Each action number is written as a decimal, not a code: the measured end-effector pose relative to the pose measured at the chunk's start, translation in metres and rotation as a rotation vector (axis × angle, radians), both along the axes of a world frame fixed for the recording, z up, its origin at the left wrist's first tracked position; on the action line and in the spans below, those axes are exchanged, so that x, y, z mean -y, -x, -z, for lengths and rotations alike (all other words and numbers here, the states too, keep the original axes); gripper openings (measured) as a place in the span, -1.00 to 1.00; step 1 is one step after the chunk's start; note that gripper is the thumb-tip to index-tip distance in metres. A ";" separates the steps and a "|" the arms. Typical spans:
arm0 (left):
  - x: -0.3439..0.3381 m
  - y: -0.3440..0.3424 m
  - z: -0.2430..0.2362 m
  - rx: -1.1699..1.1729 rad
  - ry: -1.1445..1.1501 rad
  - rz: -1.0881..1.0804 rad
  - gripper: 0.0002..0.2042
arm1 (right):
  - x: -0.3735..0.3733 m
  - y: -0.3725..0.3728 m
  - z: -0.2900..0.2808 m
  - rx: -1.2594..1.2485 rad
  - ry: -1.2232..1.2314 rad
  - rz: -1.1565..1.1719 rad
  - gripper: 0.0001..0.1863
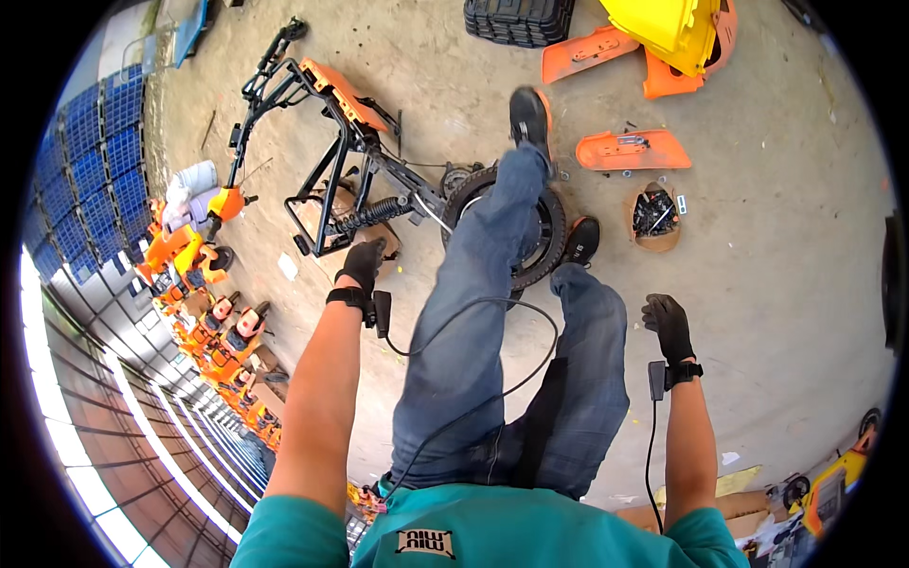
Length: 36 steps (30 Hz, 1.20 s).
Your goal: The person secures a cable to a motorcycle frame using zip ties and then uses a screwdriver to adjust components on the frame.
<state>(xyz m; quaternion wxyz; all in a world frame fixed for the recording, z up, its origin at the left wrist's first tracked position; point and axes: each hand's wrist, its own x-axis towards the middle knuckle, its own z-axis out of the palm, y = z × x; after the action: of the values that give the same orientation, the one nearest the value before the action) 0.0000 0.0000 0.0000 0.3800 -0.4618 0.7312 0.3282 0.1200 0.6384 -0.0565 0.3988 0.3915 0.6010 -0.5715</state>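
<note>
Standing over frame point(352, 139) and wheel point(552, 241) lying on floor point(776, 265); dangling left hand point(364, 263) near shock point(379, 210), not clearly showing its grip; hanging right hand point(670, 325) half-open, empty. Probably best placing feet point(579, 241) clear of the wheel.

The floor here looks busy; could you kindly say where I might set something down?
It is crowded around the black frame and wheel. Bare floor lies right of the brown container and right hand; another patch separates the frame's orange panel from the black plastic stack.
</note>
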 end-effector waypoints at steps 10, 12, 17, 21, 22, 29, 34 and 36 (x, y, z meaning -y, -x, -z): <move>0.013 0.023 0.074 -0.086 0.243 0.759 -0.67 | 0.017 0.136 0.000 -0.140 -0.223 -0.356 -0.70; 0.033 0.026 0.098 -0.071 0.308 0.569 -0.59 | 0.043 0.185 0.012 -0.052 -0.164 -0.329 -0.70; 0.066 0.046 0.165 0.037 0.363 0.305 -0.53 | 0.132 0.293 0.032 -0.082 -0.060 -0.377 -0.75; 0.068 0.087 0.201 0.195 0.281 0.109 -0.32 | 0.219 0.366 0.037 -0.231 0.081 -0.748 -0.75; 0.066 0.100 0.210 0.219 0.254 0.072 -0.28 | 0.240 0.386 0.040 -0.277 0.071 -0.791 -0.76; 0.056 0.130 0.237 0.158 0.143 -0.164 -0.54 | 0.352 0.498 0.076 -0.229 0.059 -0.811 -0.74; 0.053 0.119 0.242 0.137 0.167 -0.307 -0.67 | 0.371 0.558 0.095 -0.171 0.127 -0.782 -0.73; 0.050 0.121 0.238 0.171 0.186 -0.281 -0.68 | 0.373 0.581 0.100 -0.179 0.083 -0.839 -0.72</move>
<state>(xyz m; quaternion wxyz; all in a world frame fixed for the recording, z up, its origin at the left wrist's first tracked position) -0.1209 -0.0504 -0.2378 0.3469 -0.6188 0.6516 0.2687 -0.4607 0.2652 -0.1565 0.5584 0.0458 0.7169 -0.4149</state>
